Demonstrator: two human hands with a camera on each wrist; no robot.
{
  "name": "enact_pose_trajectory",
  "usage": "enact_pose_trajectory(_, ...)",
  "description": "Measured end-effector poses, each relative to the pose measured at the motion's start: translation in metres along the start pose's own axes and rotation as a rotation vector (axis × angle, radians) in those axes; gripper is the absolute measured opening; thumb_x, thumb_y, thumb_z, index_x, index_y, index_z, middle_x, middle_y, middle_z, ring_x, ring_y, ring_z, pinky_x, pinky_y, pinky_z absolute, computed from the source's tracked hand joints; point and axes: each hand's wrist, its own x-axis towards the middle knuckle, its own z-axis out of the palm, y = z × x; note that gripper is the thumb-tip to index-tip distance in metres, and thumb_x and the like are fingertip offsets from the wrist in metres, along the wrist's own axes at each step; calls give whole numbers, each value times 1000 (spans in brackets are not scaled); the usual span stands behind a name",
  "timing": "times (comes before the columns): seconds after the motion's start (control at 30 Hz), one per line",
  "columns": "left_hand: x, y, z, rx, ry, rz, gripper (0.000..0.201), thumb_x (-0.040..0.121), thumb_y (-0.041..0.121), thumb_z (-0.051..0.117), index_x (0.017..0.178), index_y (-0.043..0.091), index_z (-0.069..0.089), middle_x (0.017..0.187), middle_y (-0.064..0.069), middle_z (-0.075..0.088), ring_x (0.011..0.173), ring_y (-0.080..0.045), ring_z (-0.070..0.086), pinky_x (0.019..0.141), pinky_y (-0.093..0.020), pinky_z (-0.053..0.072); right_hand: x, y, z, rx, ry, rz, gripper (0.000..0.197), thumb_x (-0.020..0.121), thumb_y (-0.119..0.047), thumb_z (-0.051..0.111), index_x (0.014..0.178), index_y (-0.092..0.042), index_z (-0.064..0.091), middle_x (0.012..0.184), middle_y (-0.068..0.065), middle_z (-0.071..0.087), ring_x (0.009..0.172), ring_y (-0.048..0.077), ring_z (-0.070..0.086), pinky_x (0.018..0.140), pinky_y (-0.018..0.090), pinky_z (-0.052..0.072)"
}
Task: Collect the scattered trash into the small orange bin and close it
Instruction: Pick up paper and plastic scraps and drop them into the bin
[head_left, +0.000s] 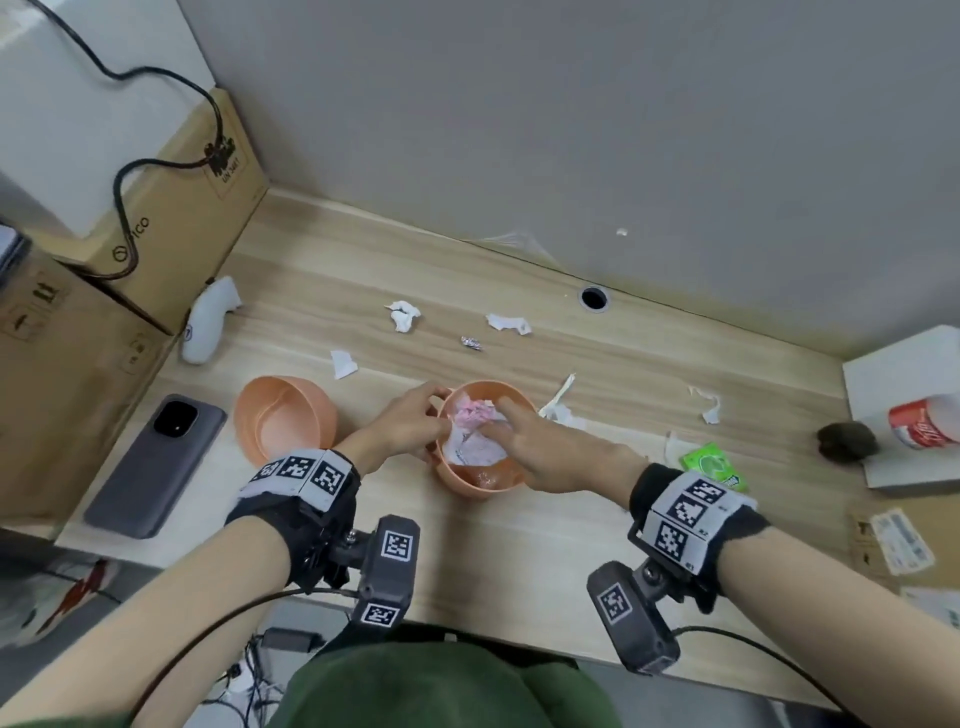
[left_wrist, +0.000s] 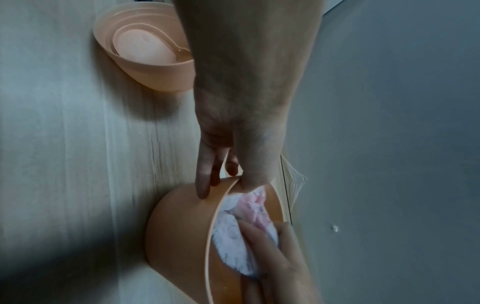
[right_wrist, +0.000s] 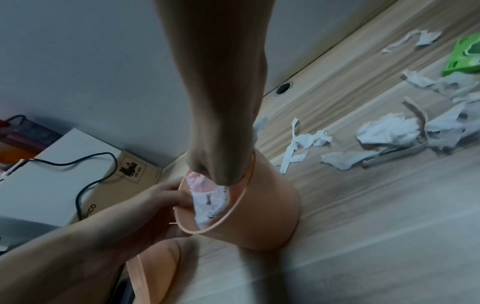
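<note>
Both forearms are reaching forward and converging. Left hand (head_left: 410, 418) is gripping the orange bin (head_left: 470, 480) rim: thumb curling inside, fingers (left_wrist: 203, 181) lying straight down the outer wall. Right hand (head_left: 545, 447) is pointing down into the bin opening, straight fingers (left_wrist: 262, 244) pressing on the paper wad (head_left: 475, 436) beneath them. Both wrists are wearing black straps with tag markers.

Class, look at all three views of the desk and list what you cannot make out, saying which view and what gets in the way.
- Bottom of the orange bin: hidden in every view by the crumpled paper and the right hand.
- Small silver scrap, head view: too small to identify.
- Red-labelled container, head view: cut off by the right edge.
- Lid, right wrist view: mostly hidden by the left hand and its forearm.
</note>
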Motion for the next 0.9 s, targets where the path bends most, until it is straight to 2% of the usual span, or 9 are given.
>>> enact_pose_trajectory(0.17, -8, -2, 0, -10, -19, 20, 31, 92, 21, 59, 122, 16, 54, 108, -17, 66, 97, -30, 70, 76, -46, 61, 30, -8, 6, -119, -156, 72, 56, 91, -30, 49, 139, -6, 31, 135, 18, 32, 122, 37, 40, 99, 43, 35)
enact_pose_trajectory(0.27, -13, -4, 1, -32, -28, 17, 32, 93, 24, 59, 122, 11, 51, 100, -13, 62, 96, -33, 70, 78, -48, 60, 52, -12, 16, -142, -315, 120, 69, 90, -36, 49, 146, -9, 19, 149, 21, 20, 138, 41, 23, 115, 49, 18)
enact_pose_trajectory(0.37, -15, -7, 1, -34, -29, 14, 34, 92, 17, 58, 125, 10, 51, 102, -15, 60, 96, -34, 70, 79, -49, 60, 65, -13, 23, -121, -395, 148, 73, 89, -33, 49, 149, -13, 12, 155, 20, 12, 143, 40, 9, 119, 48, 5)
enact_pose_trajectory(0.5, -14, -9, 1, -28, -10, 13, 37, 91, 20, 62, 126, 13, 52, 99, -14, 60, 95, -36, 70, 75, -48, 60, 66, -17, 4, -97, -460, 108, 54, 87, -30, 48, 139, -25, 34, 150, 15, 25, 139, 37, 19, 115, 48, 15)
enact_pose_trajectory(0.6, -12, -9, -2, -11, -17, 17, 39, 89, 21, 64, 125, 16, 52, 102, -14, 62, 95, -32, 70, 76, -49, 60, 47, -18, -23, 11, -407, -13, 45, 87, -16, 45, 132, -20, 46, 142, 12, 38, 137, 31, 25, 113, 42, 22)
enact_pose_trajectory(0.67, -11, -8, -3, 4, -23, 20, 37, 89, 20, 62, 125, 17, 52, 97, -10, 61, 95, -30, 70, 76, -47, 60, 25, -18, -45, 166, -295, -71, 46, 87, -5, 46, 131, -18, 51, 145, 7, 38, 138, 21, 27, 112, 32, 23)
enact_pose_trajectory(0.73, -9, -8, -4, 11, -27, 17, 36, 88, 16, 61, 123, 18, 53, 96, -9, 62, 92, -28, 70, 75, -43, 61, 9, -10, -60, 323, -105, -61, 41, 86, -2, 48, 123, -18, 59, 131, 5, 50, 119, 16, 47, 102, 27, 34)
enact_pose_trajectory(0.83, -8, -9, -4, -3, -37, 9, 41, 85, 9, 62, 124, 18, 53, 99, -9, 60, 88, -24, 69, 67, -35, 62, -3, 12, -61, 416, 210, 135, 28, 88, -26, 60, 115, -21, 56, 105, 1, 46, 82, 5, 50, 81, 27, 41)
enact_pose_trajectory(0.9, -7, -10, -4, -7, -39, 12, 40, 85, 9, 62, 123, 18, 53, 98, -8, 60, 84, -20, 68, 61, -30, 61, -8, 28, -52, 376, 163, 337, 46, 83, -44, 65, 119, -20, 49, 104, -2, 41, 84, 11, 50, 82, 31, 43)
